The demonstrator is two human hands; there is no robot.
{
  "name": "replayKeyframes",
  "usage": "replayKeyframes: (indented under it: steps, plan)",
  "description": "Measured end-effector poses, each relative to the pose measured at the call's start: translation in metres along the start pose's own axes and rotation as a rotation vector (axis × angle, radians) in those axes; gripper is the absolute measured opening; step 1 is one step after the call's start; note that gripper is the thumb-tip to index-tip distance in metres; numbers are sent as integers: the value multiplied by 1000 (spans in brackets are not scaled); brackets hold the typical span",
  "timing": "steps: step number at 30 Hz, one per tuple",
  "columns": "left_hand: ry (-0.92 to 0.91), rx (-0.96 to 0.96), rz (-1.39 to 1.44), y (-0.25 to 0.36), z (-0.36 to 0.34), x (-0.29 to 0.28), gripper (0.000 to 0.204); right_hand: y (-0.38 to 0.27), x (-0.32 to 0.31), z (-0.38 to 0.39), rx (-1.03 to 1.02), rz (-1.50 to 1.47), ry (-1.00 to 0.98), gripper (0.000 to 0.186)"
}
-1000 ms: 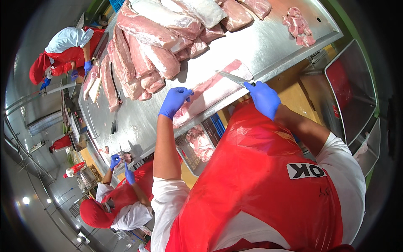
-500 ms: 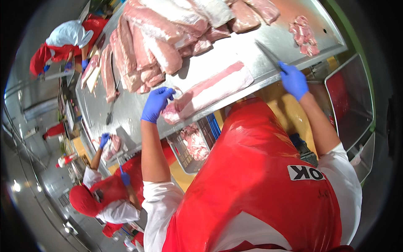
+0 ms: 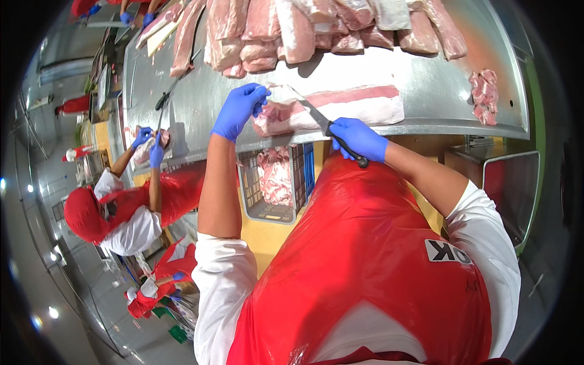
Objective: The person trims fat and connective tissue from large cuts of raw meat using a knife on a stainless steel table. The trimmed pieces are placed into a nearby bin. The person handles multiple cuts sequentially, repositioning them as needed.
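Note:
A long pink and white meat slab (image 3: 353, 109) lies along the near edge of the steel table (image 3: 432, 103). My left hand (image 3: 240, 109), in a blue glove, has its fingertips pinched on a pale flap at the slab's left end. My right hand (image 3: 359, 140), also gloved in blue, grips a black-handled knife (image 3: 316, 115); its blade slants up-left across the slab, the tip near my left fingertips. A large pile of meat pieces (image 3: 295, 30) fills the far side. A small heap of trimmings (image 3: 485, 97) sits toward the right end.
Below the table edge, a grey crate (image 3: 249, 194) holds trimmings. A steel trolley (image 3: 511, 201) stands at right. A co-worker (image 3: 121, 213) handles meat (image 3: 144, 152) with a knife at left; others work farther off. Another black-handled knife (image 3: 162, 100) lies on the table.
The view has swung, shifting the table. My right hand, with the knife, has moved from the right back leftward over the slab, its tip now beside my left fingers, which stay at the left end.

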State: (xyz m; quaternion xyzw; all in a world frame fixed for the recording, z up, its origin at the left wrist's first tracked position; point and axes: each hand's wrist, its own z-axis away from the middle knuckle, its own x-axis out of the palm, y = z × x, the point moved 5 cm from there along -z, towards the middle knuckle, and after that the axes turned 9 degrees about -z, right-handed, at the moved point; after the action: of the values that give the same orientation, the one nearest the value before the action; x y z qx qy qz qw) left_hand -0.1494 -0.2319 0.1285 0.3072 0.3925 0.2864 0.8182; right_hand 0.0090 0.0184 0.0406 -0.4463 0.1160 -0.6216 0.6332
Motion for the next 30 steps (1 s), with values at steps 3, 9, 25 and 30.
replayKeyframes:
  steps: [3,9,25,30]
  plan:
    - [-7,-11,34,0,-1,2,27,1,30,-15,33,-49,-64,29]
    - [-9,16,-22,1,-1,1,25,14,47,-34,73,-76,-45,33]
    - [86,82,54,2,2,-38,27,73,60,-48,-41,281,60,31]
    - [94,103,49,10,19,-44,28,42,65,-88,-114,178,12,32]
